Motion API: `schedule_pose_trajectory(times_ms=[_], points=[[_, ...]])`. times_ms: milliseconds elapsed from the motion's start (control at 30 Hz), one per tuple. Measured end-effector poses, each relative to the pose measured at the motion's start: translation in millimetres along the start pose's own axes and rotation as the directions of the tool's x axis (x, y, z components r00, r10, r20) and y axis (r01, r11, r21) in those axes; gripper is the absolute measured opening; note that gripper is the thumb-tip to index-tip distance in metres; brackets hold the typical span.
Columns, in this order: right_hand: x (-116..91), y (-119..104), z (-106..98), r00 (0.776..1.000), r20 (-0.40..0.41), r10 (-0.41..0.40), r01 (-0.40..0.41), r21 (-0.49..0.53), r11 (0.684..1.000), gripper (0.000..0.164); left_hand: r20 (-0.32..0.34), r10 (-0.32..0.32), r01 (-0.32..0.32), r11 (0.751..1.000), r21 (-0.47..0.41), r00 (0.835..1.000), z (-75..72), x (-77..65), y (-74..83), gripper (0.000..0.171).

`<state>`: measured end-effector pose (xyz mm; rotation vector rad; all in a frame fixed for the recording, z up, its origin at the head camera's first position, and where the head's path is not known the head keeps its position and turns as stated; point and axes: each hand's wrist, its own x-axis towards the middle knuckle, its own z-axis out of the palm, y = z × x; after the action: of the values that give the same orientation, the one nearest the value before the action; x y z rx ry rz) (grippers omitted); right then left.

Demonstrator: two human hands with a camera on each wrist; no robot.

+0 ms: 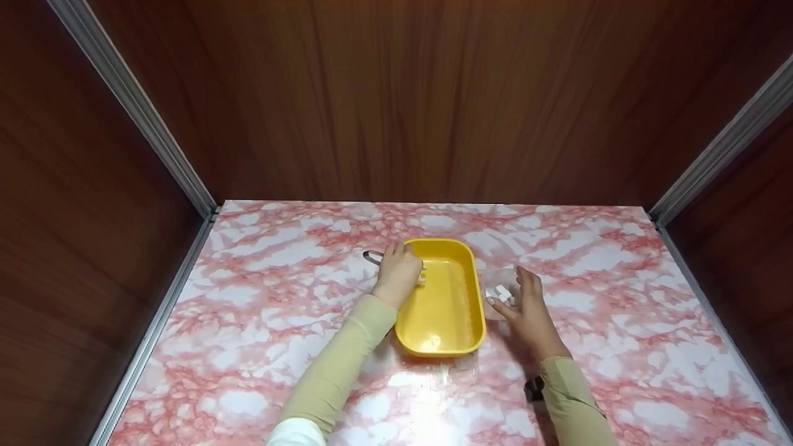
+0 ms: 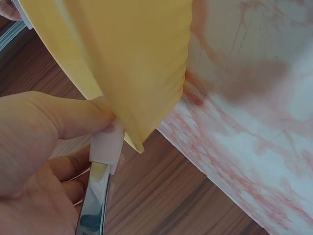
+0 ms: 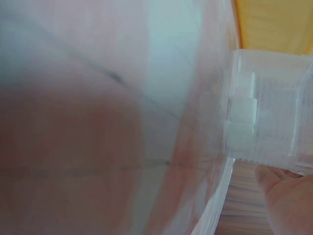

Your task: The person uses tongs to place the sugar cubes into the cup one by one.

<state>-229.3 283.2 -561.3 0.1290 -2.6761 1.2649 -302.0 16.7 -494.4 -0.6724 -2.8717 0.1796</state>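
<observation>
My left hand [image 1: 398,272] grips a pair of metal tongs [image 2: 93,200] with pale end sleeves, close against the left rim of a yellow tray [image 1: 440,310]. A dark loop of the tongs sticks out left of the hand, and pale tips show over the tray. In the left wrist view the thumb presses the pale sleeve beside the yellow wall. Right of the tray stands a clear plastic container [image 3: 274,107] with white blocks [image 1: 502,293] in it. My right hand [image 1: 530,313] holds this container, thumb and fingers spread around its near and right sides.
The tray and container stand on a red-and-white marbled tabletop [image 1: 248,297]. Dark wood panels [image 1: 396,105] rise behind and on both sides, with metal rails [image 1: 142,99] at the corners. A dark strap [image 1: 534,389] shows at the right wrist.
</observation>
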Motion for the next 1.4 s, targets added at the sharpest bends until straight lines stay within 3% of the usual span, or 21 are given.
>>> schedule_pose_trajectory(times_ms=[467,1000,1133,1233,1400], points=[[0.7,-1.8,-0.7,0.999,0.014,0.030,-0.030,0.042,0.999,0.098,0.040,-0.002,0.001,1.000,0.029,0.999,-0.9,0.3,4.5,0.019],[-0.7,-1.1,-0.1,0.996,0.044,0.076,-0.080,0.099,0.992,0.100,0.001,0.030,-0.030,0.999,0.035,1.000,2.3,-1.7,5.5,0.013],[-1.1,-1.1,0.2,0.996,0.043,0.082,-0.086,0.093,0.992,0.099,0.017,0.036,-0.036,0.999,0.024,0.999,2.9,-2.0,5.3,0.013],[-1.0,-0.7,0.5,0.997,0.034,0.075,-0.078,0.088,0.993,0.098,0.036,0.039,-0.039,0.999,0.013,0.999,2.4,-2.5,4.8,0.013],[1.6,2.3,0.5,1.000,-0.017,-0.011,0.011,0.012,1.000,0.094,0.032,0.044,-0.044,0.999,-0.009,0.999,-0.7,-3.4,4.1,0.018]])
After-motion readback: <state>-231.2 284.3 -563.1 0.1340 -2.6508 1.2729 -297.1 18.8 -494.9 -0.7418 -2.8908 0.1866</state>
